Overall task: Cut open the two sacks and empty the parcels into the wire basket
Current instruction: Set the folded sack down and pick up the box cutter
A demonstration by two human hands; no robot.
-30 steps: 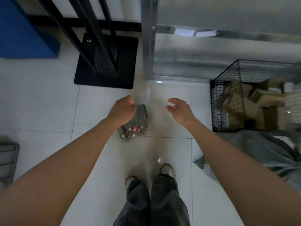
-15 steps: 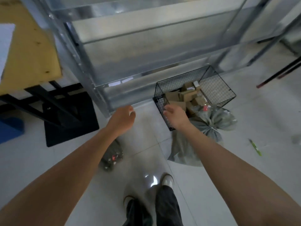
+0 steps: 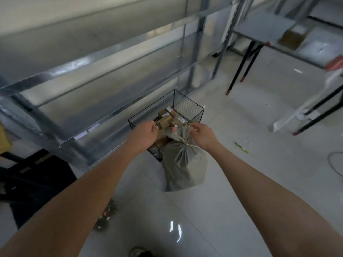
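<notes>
A black wire basket [image 3: 187,105] stands on the floor against the metal shelving, with several cardboard parcels [image 3: 164,120] inside. A grey sack [image 3: 184,166], tied at the neck with string, stands leaning on the basket's near corner. My right hand [image 3: 203,136] grips the bunched top of this sack above the tie. My left hand [image 3: 147,133] hovers over the basket's near rim with its fingers curled, and I see nothing in it. A crumpled empty sack [image 3: 106,216] lies on the floor under my left forearm.
A green cutter [image 3: 241,145] lies on the white tiles right of the sack. Metal shelving [image 3: 92,71] runs behind the basket. Black table legs [image 3: 239,71] stand at the right, a black base plate [image 3: 37,175] at the left, and a cable [image 3: 334,164] at the far right.
My view swung right from the crumpled sack to the basket. Both hands moved forward to the basket, and my right hand took hold of the tied sack's top, which now stands upright.
</notes>
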